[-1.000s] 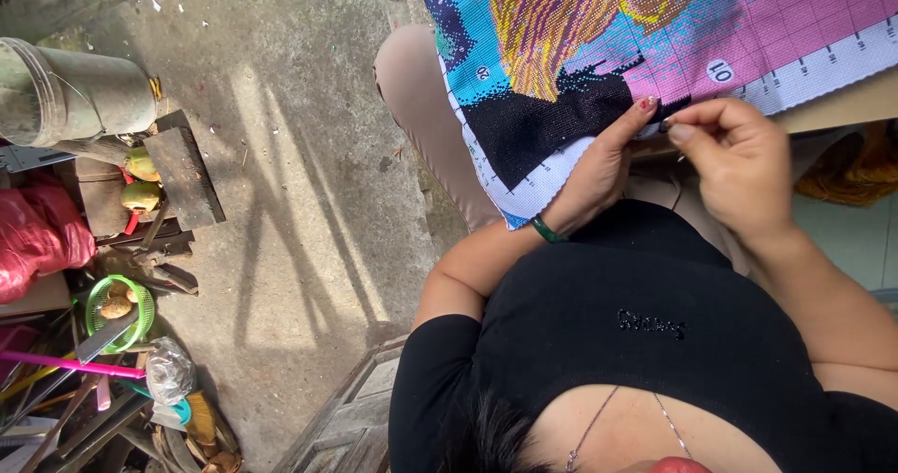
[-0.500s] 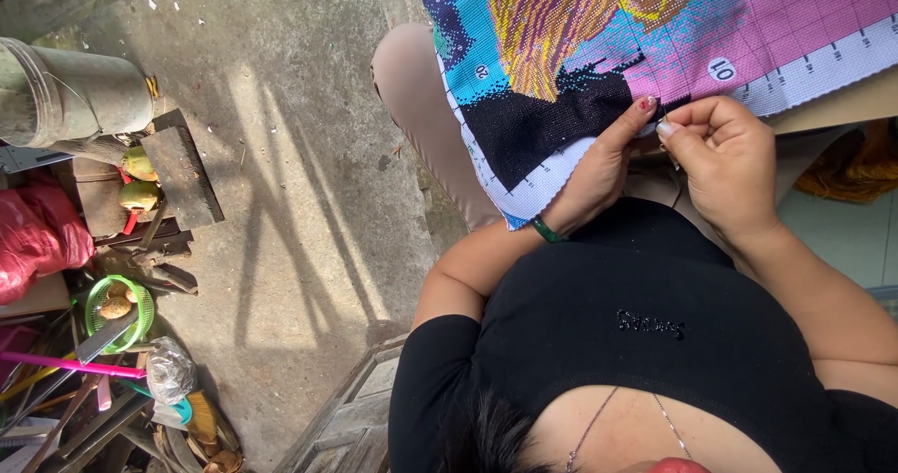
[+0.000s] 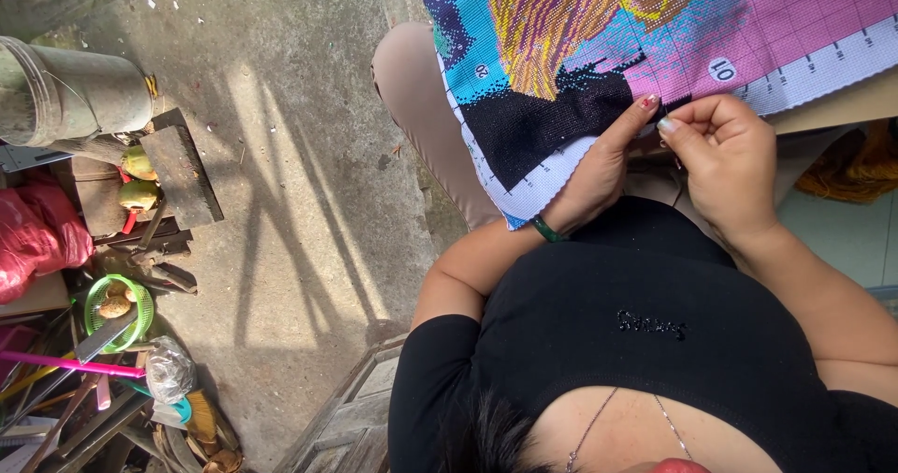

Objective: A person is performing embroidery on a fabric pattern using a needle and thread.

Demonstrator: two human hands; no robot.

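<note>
the cross-stitch canvas (image 3: 599,52) lay draped over the person's lap, its black stitched patch nearest the body and its gridded pink part running off to the right. the left hand (image 3: 603,169) pressed flat against the canvas at the black patch, thumb raised with a red nail, its fingers hidden under the cloth so their hold could not be told. the right hand (image 3: 725,160) sat just beside it, its fingers (image 3: 687,122) clenched in a pinch at the canvas edge; whatever they pinched was too small to see. compared with half a second before, the right hand had curled tighter and drawn closer to the left thumb, while the canvas lay as it had. a green bracelet (image 3: 547,230) circled the left wrist.
</note>
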